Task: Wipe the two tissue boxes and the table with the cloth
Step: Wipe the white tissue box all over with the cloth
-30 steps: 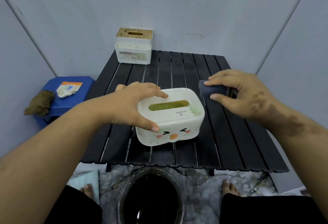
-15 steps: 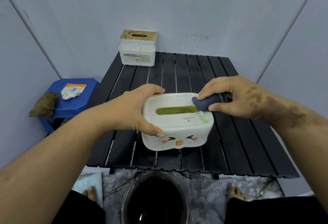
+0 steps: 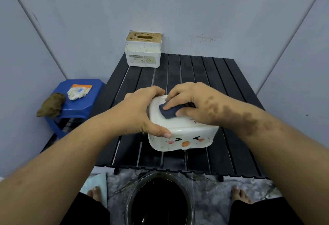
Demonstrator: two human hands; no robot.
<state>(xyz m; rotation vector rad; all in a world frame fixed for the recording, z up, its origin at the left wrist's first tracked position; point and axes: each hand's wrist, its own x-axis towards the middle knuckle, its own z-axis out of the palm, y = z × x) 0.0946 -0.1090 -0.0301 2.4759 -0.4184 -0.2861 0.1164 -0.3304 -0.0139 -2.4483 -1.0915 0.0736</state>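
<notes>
No legible text anywhere. Printed label on the front of the far tissue box point(image 3: 143, 59): too blurred to read. Orange-and-white packet point(image 3: 81, 89) on the blue stool point(image 3: 76, 108): lettering unreadable too.

1. One view only is given, taken from a head-worn wide-angle camera.
2. The scene is looked down on and forward, across the black slatted table point(image 3: 194, 75) toward the grey wall corner.
3. Both forearms are seen close, entering from the bottom corners.
4. The floor and bare feet are caught at the lower edge.
</notes>
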